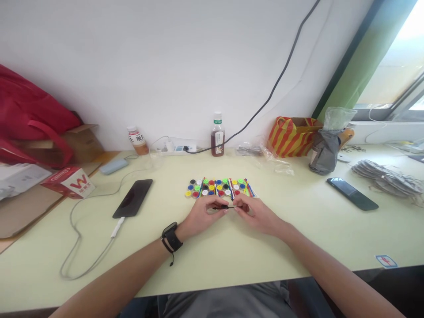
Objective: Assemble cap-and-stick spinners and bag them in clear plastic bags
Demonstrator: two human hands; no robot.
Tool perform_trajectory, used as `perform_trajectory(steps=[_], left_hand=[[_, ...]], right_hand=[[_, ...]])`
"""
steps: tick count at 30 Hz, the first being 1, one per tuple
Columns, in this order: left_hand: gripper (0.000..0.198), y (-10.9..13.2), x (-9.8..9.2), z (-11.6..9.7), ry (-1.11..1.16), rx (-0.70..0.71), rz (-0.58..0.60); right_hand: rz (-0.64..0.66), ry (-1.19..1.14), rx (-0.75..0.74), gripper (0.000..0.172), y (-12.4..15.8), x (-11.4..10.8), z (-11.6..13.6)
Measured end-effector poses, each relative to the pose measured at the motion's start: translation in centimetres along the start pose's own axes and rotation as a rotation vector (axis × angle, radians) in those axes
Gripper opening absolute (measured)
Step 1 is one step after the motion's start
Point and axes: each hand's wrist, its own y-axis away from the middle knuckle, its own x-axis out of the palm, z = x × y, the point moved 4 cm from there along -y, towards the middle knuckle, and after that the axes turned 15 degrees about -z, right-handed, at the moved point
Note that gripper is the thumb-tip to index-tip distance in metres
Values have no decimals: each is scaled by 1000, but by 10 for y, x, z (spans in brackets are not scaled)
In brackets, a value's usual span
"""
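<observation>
Both my hands meet above the near middle of the table. My left hand [206,213] pinches a thin black stick-like piece [225,207] between thumb and fingertips. On its other end, my right hand [252,212] is closed in a pinch too. The piece lies roughly level, and its exact kind is too small to make out. Just beyond my fingers are rows of small round pieces [205,187] in black, white, green, red, yellow and blue. Thin coloured sticks [249,189] lie in bunches between them, partly hidden by my hands.
A phone [133,198] with a charging cable [79,229] lies left, beside a red box [70,182]. Two bottles [217,137] [138,140] and a power strip [179,150] stand along the wall. To the right are another phone [352,193], a striped bag [291,137] and stacked grey discs [386,179].
</observation>
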Motion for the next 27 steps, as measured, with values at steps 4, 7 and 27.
perform_trajectory(steps=[4, 7, 27], left_hand=[[35, 1, 1, 2, 26, -18, 2], [36, 1, 2, -1, 19, -33, 16], [28, 3, -2, -7, -117, 166, 12]], right_hand=[[4, 8, -10, 10, -1, -1, 1], [5, -4, -24, 10, -2, 0, 3], [30, 18, 32, 10, 2, 1, -5]])
